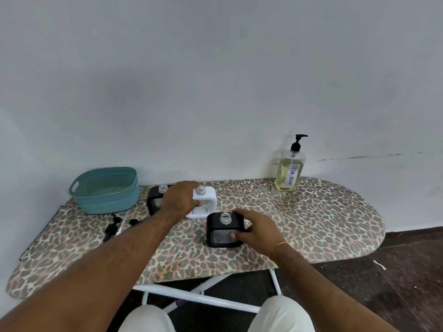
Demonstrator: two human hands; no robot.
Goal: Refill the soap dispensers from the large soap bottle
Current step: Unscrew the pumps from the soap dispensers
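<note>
Gripping two open-necked soap dispensers on a leopard-print ironing board.
The white dispenser is held by the left hand, fingers curled round its side; the nearer black dispenser is grasped by the right hand; a second black dispenser stands behind the left hand; the large "DISH SOAP" pump bottle stands upright, well apart at the far right by the wall; removed black pump heads lie near a teal basket.

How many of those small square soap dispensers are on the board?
3: a black dispenser at the back left, a white plastic dispenser gripped by the left hand, a black dispenser held by the right hand.
</note>
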